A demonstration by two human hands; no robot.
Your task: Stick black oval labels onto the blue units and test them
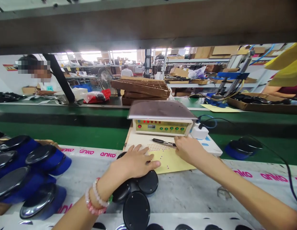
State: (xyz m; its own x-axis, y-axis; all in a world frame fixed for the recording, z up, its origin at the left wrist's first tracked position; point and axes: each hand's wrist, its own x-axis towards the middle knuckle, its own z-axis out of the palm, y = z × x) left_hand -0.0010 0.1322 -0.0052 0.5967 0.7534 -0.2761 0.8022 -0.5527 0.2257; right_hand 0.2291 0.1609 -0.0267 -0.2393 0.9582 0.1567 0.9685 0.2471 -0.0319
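My left hand (pixel 134 161) lies palm down with its fingers spread, resting over a group of black round lids (pixel 136 210) on the worktop. Part of the lids is hidden beneath it. Farther right, my right hand (pixel 188 149) has its fingers curled together around the near end of a black-and-clear pen (pixel 161 141); the fingertips cover that end. Under the pen and both hands' edges is a yellow sheet (pixel 173 161) with rows of small red dots and a few loose blue and red ones. Behind it stands a cream control box (pixel 163 127) with buttons and lit indicators.
Several blue containers with glossy black tops (pixel 49 156) crowd the left. A white power plug (pixel 199 131) and cable sit beside the box. Another dark-topped blue piece (pixel 240 148) rests on the green belt (pixel 100 127). Cardboard trays (pixel 141 87) are stacked behind; other people work beyond.
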